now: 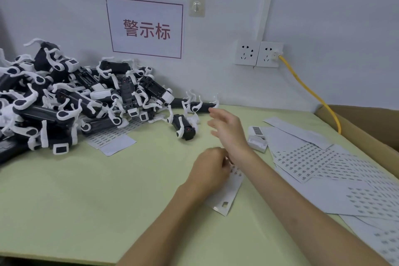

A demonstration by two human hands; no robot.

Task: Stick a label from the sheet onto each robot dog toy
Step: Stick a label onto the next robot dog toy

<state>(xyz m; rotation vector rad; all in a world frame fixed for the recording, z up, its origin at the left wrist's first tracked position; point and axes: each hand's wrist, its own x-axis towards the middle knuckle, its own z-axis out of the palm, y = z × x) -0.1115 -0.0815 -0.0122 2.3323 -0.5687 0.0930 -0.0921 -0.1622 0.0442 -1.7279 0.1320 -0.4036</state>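
Cardboard box [364, 127] at table edge — contents hidden, label sheets [313, 157] beside it

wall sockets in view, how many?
2, side by side on the back wall right of the sign: left socket empty, right socket with a yellow cable plugged in. None seem hidden.

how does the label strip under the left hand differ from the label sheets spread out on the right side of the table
The label strip is one narrow piece, mostly peeled bare, with a few labels left near its top; the label sheets are wide, overlapping and mostly covered in rows of labels. The left hand grips the strip; nothing touches the sheets. The right hand hovers open above the table. Both are white backing paper with small dark printed labels.
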